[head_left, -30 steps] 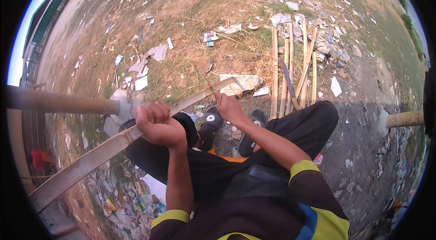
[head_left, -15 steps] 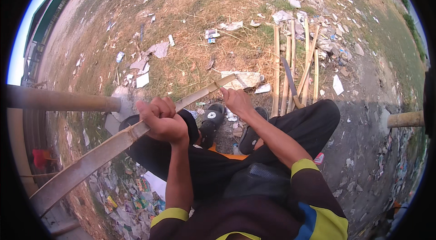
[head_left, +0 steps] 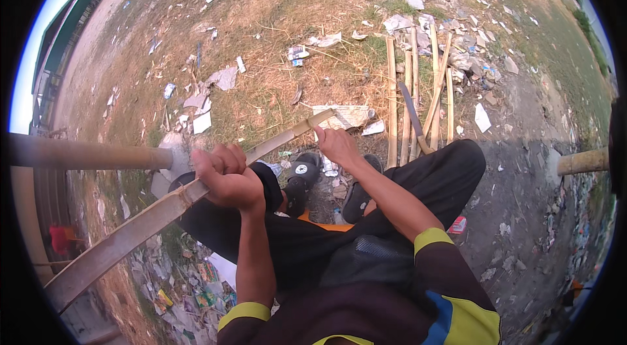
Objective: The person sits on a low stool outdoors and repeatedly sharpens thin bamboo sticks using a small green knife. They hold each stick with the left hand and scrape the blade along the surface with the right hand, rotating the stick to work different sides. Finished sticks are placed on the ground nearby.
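A long split bamboo strip (head_left: 134, 233) slants across my lap, from the lower left up to a tip beyond my knees. Its pale inner side and raised joints show. My left hand (head_left: 228, 178) is wrapped in a fist around the strip just past one joint. Near the far tip, my right hand (head_left: 339, 149) has its fingers closed at the strip's edge, the index fingertip touching beside another joint. Some fingers of that hand are hidden. A large knife (head_left: 411, 110) with a dark curved blade and light handle lies beyond my right knee.
Several cut bamboo strips (head_left: 392, 100) lie around the knife. A thick bamboo pole (head_left: 91, 152) is at the left and another pole (head_left: 582, 161) at the right. My dark shoes (head_left: 302, 182) rest between them. Paper scraps and rubble litter the dry grass.
The view has shifted slightly, so the ground things appear a little further left and up. Both hands keep their places on the bamboo strip.
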A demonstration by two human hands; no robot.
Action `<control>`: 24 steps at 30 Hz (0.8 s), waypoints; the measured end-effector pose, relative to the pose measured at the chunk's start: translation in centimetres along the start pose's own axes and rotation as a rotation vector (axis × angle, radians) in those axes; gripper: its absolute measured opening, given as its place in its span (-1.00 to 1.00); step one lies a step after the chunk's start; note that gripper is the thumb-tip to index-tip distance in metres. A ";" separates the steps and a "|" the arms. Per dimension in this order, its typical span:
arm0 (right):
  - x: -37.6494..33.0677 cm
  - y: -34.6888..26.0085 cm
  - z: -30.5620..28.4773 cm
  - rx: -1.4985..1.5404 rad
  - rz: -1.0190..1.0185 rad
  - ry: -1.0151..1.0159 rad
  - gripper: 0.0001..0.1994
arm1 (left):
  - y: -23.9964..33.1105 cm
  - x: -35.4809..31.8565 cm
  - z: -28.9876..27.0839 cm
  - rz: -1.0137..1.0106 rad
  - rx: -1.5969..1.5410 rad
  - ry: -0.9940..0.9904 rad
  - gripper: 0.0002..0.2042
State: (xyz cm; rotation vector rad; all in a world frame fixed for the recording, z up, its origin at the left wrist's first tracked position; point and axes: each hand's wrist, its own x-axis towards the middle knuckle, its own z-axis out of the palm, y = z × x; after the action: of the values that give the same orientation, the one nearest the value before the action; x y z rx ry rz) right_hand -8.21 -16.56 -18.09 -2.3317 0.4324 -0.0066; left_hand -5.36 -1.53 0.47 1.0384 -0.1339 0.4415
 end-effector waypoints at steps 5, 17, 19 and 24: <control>0.4 -0.1 0.2 -0.067 -0.015 0.008 -0.34 | -0.1 0.9 0.0 -0.014 -0.004 -0.009 -0.58; 2.9 4.8 1.6 -0.108 0.109 -0.014 -0.31 | -0.2 -0.3 0.2 -0.020 -0.005 -0.062 -0.58; 4.8 6.5 2.3 -0.175 0.114 -0.009 -0.32 | -0.3 0.1 0.4 -0.027 -0.026 -0.091 -0.58; 5.4 6.5 3.5 -0.201 0.083 -0.018 -0.33 | 0.1 0.5 -0.3 -0.046 -0.006 -0.008 -0.58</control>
State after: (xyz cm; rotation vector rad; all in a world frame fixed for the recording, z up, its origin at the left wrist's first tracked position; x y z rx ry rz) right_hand -4.66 -20.14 -25.75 -2.5066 0.5425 0.1015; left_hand -5.02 -1.06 0.56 1.0352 -0.1177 0.3949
